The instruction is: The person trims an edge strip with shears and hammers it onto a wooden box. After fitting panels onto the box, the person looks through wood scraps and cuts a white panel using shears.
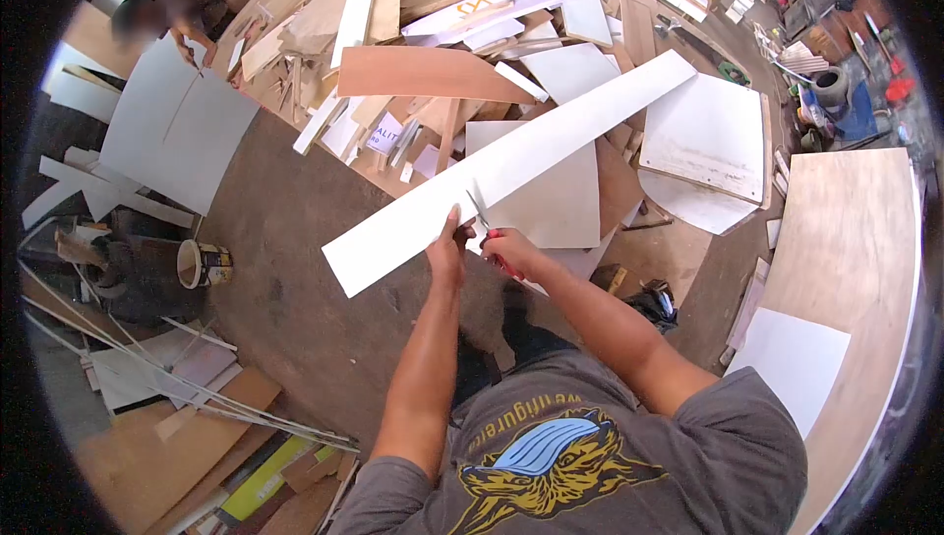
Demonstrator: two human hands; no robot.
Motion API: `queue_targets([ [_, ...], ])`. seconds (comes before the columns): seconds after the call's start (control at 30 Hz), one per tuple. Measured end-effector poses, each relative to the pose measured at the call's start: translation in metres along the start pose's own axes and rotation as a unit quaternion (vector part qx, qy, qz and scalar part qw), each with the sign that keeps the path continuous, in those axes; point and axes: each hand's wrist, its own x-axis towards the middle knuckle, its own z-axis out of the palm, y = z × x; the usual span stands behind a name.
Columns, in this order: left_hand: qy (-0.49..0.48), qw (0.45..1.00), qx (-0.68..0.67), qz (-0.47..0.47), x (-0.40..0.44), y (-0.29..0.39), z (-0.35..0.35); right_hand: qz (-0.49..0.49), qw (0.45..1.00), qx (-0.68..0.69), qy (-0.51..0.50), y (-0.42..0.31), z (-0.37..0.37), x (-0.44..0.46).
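Note:
A long white strip of sheet material [580, 130] slants across the middle of the head view, its far end over the scrap pile. My left hand [448, 252] grips its lower edge, with the thumb on the white face. Just to the right, my right hand [516, 254] is closed around the red handles of a pair of scissors [478, 205]. The blades lie at the strip's lower edge, with one blade visible over the white face. How deep any cut runs I cannot tell.
Wood and board offcuts [433, 122] are heaped ahead. At the upper left, another person [182, 19] bends over a white sheet [177, 132]. A bucket [204, 265] stands at the left, and a plywood panel [846, 250] lies along the right. Thin strips [211, 397] stick out at the lower left.

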Motion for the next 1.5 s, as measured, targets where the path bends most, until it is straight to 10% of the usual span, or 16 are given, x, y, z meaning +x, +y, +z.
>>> queue_targets([
  [0.83,0.081,0.974,0.032,0.209,-0.217,-0.012,0.163,-0.081,0.994,-0.075,-0.021,-0.027,-0.060,-0.246],
  [1.5,0.140,0.965,0.059,0.215,-0.201,-0.168,0.236,0.056,0.982,-0.023,-0.177,0.018,-0.239,-0.224],
])
